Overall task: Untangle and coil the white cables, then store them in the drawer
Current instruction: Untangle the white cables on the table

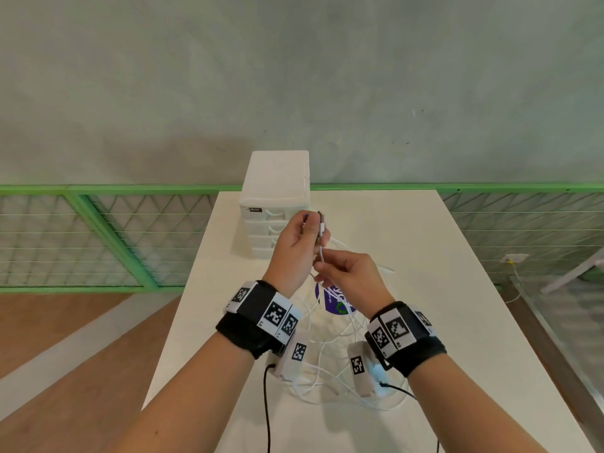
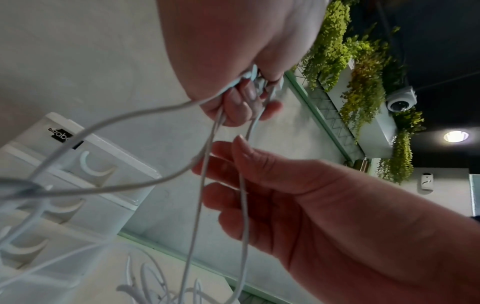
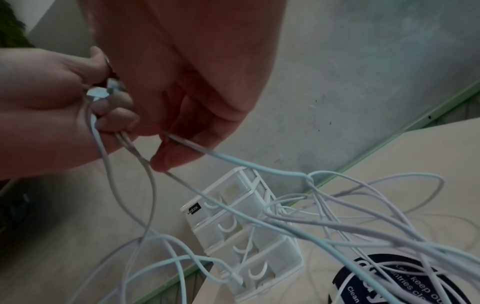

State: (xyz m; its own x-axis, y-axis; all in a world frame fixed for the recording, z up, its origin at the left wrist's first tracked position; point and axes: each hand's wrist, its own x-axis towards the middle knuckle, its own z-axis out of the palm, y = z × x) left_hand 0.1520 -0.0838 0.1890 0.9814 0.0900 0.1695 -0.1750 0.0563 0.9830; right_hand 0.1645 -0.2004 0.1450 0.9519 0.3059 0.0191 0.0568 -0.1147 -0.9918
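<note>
Both bare forearms reach up from the bottom of the head view toward the middle of the frame, each wrist wrapped in a black band carrying white blocks printed with black-and-white square markers. The left hand [image 1: 295, 248] is raised higher, back toward the camera, its fingers curled and pinching the plug ends of thin white cables [image 3: 272, 222]. The right hand [image 1: 351, 276] sits just below and to the right, nearly touching it, fingertips [image 3: 166, 158] closed on strands hanging beneath.

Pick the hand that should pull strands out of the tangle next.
Right, probably. The right hand sits lower, nearer the cable pile, pinching one strand. The left hand holds the plug ends up, so it anchors.
</note>
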